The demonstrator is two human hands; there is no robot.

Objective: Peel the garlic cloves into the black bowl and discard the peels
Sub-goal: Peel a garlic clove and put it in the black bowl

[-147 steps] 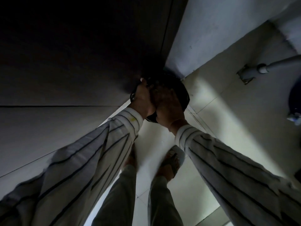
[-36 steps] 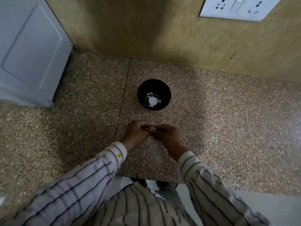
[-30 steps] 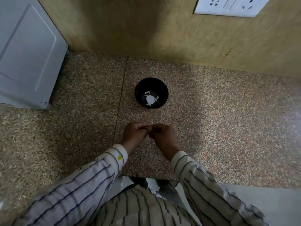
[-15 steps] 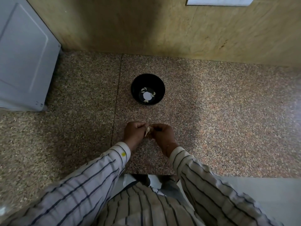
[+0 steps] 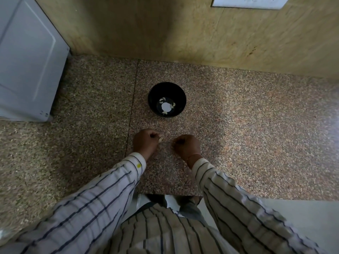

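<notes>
Careful: left hand (image 5: pixel 145 142) pinches a garlic clove (image 5: pixel 161 139), right hand (image 5: pixel 187 144) fist contents unclear; peel scraps could drop onto the tabletop (image 5: pixel 238 125) short of the black bowl (image 5: pixel 167 99).

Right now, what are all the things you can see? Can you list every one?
black bowl: one, black, on the counter beyond the hands.
garlic cloves: about four pale ones, inside the bowl around a white spot.
garlic clove: one, pale, pinched at the left hand's fingertips.
counter: one, speckled brown stone.
wall: one, tan, behind the counter.
white appliance: one, far left.
switch plate: one, white, top edge of wall.
left hand: one, fingers curled.
right hand: one, fingers curled; contents hidden.
striped sleeves: two, white with dark stripes.
</notes>
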